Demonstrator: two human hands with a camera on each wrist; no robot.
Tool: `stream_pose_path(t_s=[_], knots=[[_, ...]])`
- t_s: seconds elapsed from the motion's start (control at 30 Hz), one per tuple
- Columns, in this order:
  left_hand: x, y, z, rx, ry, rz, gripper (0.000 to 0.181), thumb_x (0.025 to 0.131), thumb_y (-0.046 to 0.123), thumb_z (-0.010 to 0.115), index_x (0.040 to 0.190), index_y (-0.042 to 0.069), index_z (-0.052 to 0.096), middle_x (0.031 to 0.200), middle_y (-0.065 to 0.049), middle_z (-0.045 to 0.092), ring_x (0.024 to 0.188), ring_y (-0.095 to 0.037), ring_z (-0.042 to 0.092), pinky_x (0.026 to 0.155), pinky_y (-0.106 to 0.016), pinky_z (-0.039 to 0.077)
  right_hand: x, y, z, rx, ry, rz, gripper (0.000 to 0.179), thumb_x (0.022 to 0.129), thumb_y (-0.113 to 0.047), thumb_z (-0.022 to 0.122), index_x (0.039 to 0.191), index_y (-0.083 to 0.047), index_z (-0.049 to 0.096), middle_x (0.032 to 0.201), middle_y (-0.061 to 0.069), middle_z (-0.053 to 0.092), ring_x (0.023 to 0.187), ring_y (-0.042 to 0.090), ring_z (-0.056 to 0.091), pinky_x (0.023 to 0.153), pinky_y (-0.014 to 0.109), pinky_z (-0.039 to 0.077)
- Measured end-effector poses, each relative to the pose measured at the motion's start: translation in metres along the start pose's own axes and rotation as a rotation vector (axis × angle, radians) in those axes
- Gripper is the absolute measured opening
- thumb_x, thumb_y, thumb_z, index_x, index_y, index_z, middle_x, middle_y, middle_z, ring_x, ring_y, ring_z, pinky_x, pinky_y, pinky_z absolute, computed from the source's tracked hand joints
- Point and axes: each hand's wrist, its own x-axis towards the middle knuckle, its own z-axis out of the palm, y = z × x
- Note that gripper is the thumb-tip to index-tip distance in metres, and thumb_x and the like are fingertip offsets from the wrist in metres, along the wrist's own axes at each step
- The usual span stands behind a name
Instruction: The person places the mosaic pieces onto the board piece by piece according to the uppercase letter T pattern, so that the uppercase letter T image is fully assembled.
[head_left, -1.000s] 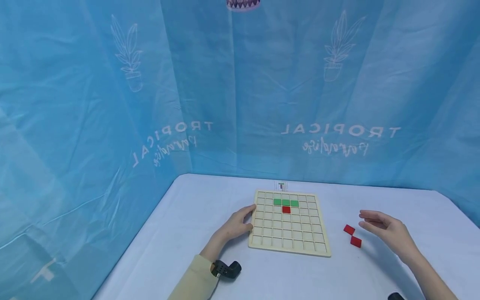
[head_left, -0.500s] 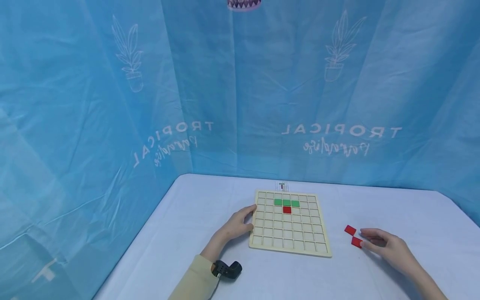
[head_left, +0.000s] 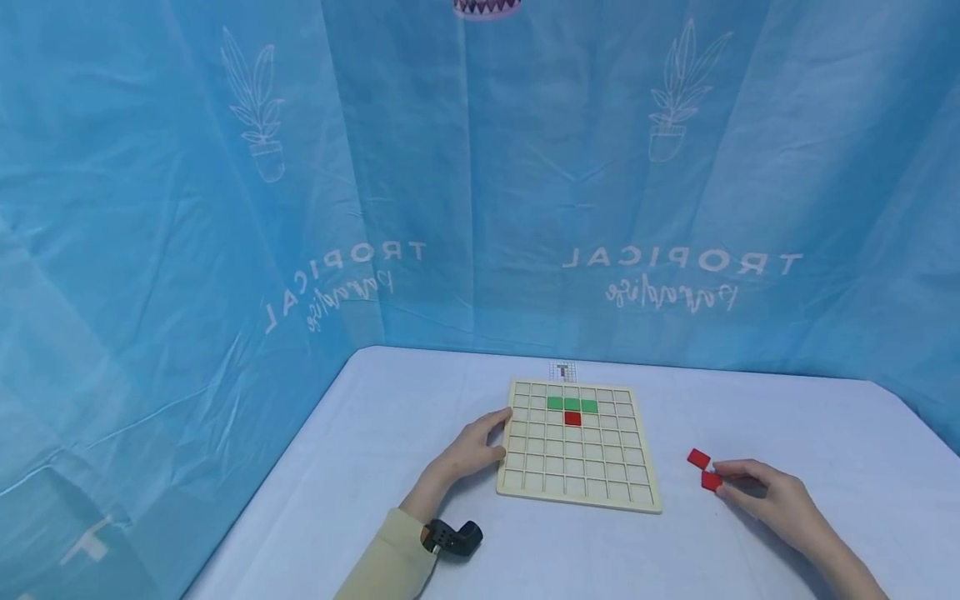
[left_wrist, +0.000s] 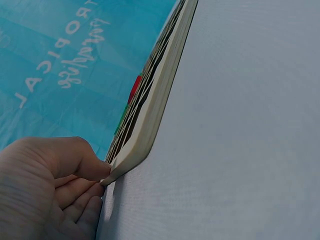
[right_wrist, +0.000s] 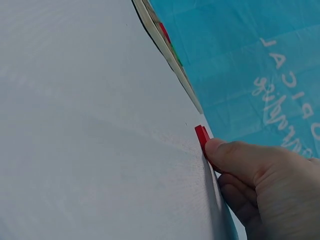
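Observation:
A pale wooden grid board (head_left: 543, 463) lies on the table. Three green tiles (head_left: 572, 404) sit side by side near its far edge, with one red tile (head_left: 573, 419) just below the middle one. My left hand (head_left: 467, 450) rests at the board's left edge, thumb and forefinger spread along it; in the left wrist view the thumb (left_wrist: 92, 165) touches the rim. To the right of the board, my right hand (head_left: 776, 498) pinches a loose red tile (head_left: 710, 482) between thumb and fingertips. Another loose red tile (head_left: 698, 458) lies just beyond it.
Behind the board lies a small printed grid card (head_left: 562, 372) with a T-shaped pattern. A white cloth covers the table (head_left: 420, 400). Blue printed curtains (head_left: 517, 317) hang along the back and left sides. A black wrist device (head_left: 453, 538) is strapped on the left arm.
My right hand has come down from above the loose red tiles and taken hold of the nearer one by its edges. The left hand and the board have stayed in place.

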Motion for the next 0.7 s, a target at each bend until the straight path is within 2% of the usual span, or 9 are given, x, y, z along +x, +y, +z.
stream_pose_path(t_s=[0.1,0.17,0.33,0.4,0.53,0.6,0.63,0.7], knots=[[0.001,-0.001,0.000,0.006,-0.004,-0.009,0.070,0.080,0.001,0.057,0.146,0.001,0.032,0.149,-0.011,0.034,0.137,-0.026,0.029,0.111,-0.040,0.026,-0.001,0.000,0.001,-0.042,0.044,-0.042,0.037,0.078,-0.025,0.077,0.111,-0.010,0.069,0.103,0.003,0.068,0.093,0.014,0.062,0.073,0.021,0.055],[0.002,-0.001,0.001,0.006,-0.003,-0.013,0.070,0.080,0.001,0.057,0.146,0.001,0.032,0.149,-0.010,0.035,0.137,-0.025,0.029,0.111,-0.039,0.026,-0.002,0.000,0.001,-0.065,0.080,-0.075,0.036,0.077,-0.023,0.078,0.109,-0.011,0.070,0.102,0.003,0.068,0.092,0.014,0.062,0.072,0.018,0.054],[0.002,-0.001,0.001,-0.003,0.001,-0.018,0.070,0.080,0.001,0.057,0.146,0.001,0.032,0.148,-0.010,0.035,0.137,-0.025,0.029,0.111,-0.039,0.027,-0.001,-0.003,-0.004,-0.061,0.178,-0.127,0.032,0.077,-0.018,0.078,0.107,-0.010,0.071,0.098,0.003,0.069,0.088,-0.005,0.056,0.071,0.003,0.043],[0.002,-0.001,0.001,-0.007,0.003,-0.020,0.071,0.079,0.000,0.057,0.145,0.001,0.032,0.148,-0.011,0.035,0.137,-0.026,0.030,0.111,-0.040,0.027,-0.001,-0.006,-0.007,-0.037,0.196,-0.118,0.031,0.079,-0.018,0.077,0.108,-0.010,0.071,0.099,0.004,0.069,0.087,-0.011,0.053,0.072,0.002,0.041],[0.003,-0.001,0.002,-0.014,0.005,-0.029,0.072,0.077,-0.001,0.057,0.145,0.002,0.033,0.148,-0.011,0.036,0.136,-0.026,0.031,0.111,-0.040,0.028,0.004,-0.017,-0.019,-0.003,0.202,-0.073,0.033,0.083,-0.025,0.073,0.113,-0.011,0.069,0.104,0.006,0.069,0.088,-0.016,0.049,0.073,0.016,0.050],[0.003,-0.002,0.002,-0.011,0.007,-0.034,0.072,0.077,-0.001,0.057,0.145,0.002,0.033,0.148,-0.010,0.036,0.136,-0.025,0.031,0.111,-0.040,0.028,0.009,-0.024,-0.025,0.007,0.205,-0.056,0.035,0.084,-0.028,0.071,0.115,-0.011,0.068,0.106,0.009,0.068,0.088,-0.016,0.048,0.071,0.017,0.050],[0.003,-0.002,0.002,-0.011,0.008,-0.030,0.072,0.077,-0.001,0.057,0.145,0.002,0.033,0.147,-0.011,0.036,0.136,-0.026,0.031,0.111,-0.041,0.028,0.012,-0.028,-0.028,0.011,0.208,-0.057,0.036,0.085,-0.028,0.071,0.116,-0.010,0.067,0.106,0.011,0.068,0.088,-0.017,0.047,0.069,0.017,0.051],[0.003,-0.002,0.002,-0.008,0.008,-0.032,0.072,0.077,-0.001,0.057,0.145,0.002,0.033,0.147,-0.011,0.036,0.136,-0.026,0.030,0.111,-0.041,0.028,0.020,-0.034,-0.030,0.024,0.220,-0.066,0.037,0.085,-0.028,0.070,0.117,-0.009,0.066,0.107,0.012,0.068,0.088,-0.015,0.048,0.068,0.008,0.046]])
